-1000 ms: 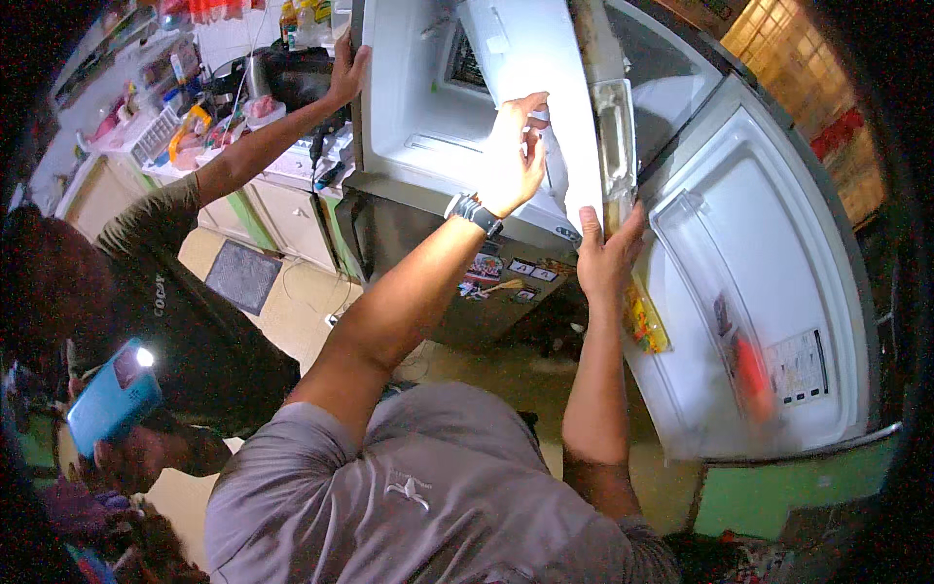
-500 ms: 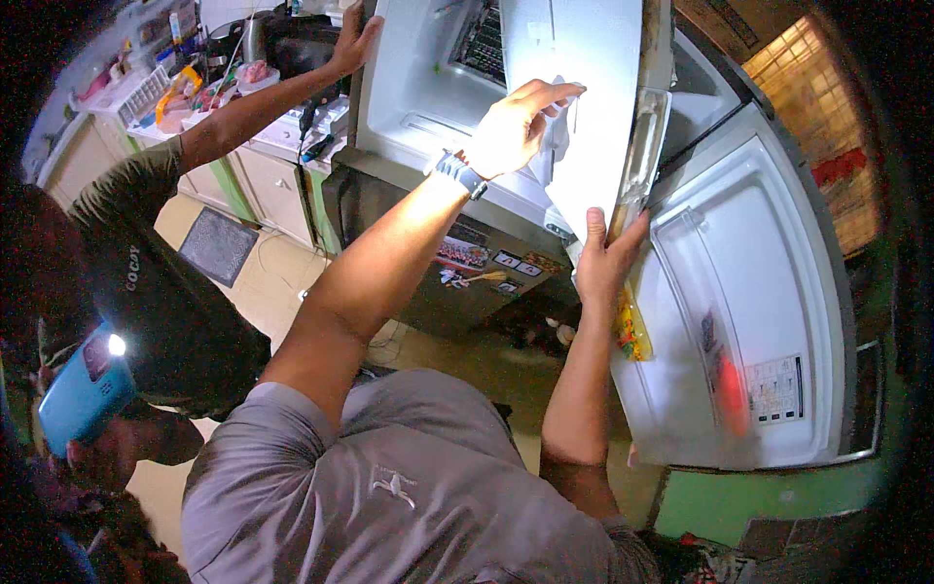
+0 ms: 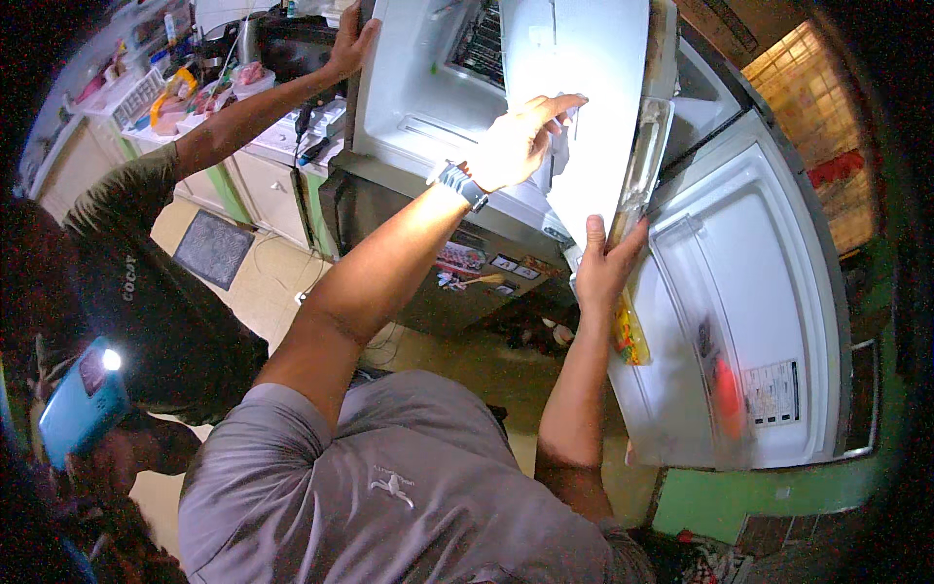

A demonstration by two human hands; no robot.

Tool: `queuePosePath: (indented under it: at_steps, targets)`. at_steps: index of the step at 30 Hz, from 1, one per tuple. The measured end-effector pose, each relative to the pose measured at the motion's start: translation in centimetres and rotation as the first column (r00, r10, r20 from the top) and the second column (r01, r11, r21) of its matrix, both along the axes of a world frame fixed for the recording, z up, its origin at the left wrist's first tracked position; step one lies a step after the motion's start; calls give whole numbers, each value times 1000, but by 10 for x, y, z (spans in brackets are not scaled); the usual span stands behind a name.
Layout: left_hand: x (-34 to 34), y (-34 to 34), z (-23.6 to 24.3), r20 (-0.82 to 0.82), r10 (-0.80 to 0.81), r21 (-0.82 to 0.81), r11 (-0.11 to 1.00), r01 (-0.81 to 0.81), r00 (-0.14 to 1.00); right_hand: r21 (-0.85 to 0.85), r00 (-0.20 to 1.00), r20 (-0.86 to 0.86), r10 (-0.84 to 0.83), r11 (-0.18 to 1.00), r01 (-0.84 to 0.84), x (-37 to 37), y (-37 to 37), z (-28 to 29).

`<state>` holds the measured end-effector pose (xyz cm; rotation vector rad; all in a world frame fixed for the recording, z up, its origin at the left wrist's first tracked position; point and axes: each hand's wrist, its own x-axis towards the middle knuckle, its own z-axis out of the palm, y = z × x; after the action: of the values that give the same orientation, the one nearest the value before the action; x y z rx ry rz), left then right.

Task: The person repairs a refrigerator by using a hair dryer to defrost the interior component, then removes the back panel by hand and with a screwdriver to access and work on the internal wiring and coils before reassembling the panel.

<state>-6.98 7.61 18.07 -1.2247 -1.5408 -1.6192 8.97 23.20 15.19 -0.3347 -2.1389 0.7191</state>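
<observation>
My right hand point(image 3: 607, 265) grips the lower end of a large white panel point(image 3: 605, 165), its thumb on the bright front face. The panel stands tilted in front of the open freezer compartment point(image 3: 413, 92). My left hand point(image 3: 516, 144), with a dark watch point(image 3: 461, 185) on the wrist, reaches across to the panel. Its index finger is stretched out at the panel's surface, the other fingers are loosely bent, and I see nothing held in it. Strong light washes out this hand and part of the panel.
The open fridge door point(image 3: 749, 292) stands at the right. At the left, another person's hand point(image 3: 352, 44) rests on the freezer's edge; a blue phone point(image 3: 83, 409) with its lamp lit is held nearby. A cluttered counter point(image 3: 268, 136) and a floor mat point(image 3: 214, 249) lie beyond.
My left hand has shifted slightly down, its index finger still at the panel. My right hand keeps its grip. The phone at the left has moved slightly down.
</observation>
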Motion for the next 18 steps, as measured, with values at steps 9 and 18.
queuePosePath:
  at_steps: [9, 18]
  targets:
    - [5, 3, -8, 18, -8, 19, 1000, 7, 1000, -4, 999, 50, -11, 1000, 11, 1, -4, 4]
    - [9, 24, -37, -5, 9, 12, 1000, -9, 1000, -19, 1000, -1, -6, 1000, 6, 1, -4, 2]
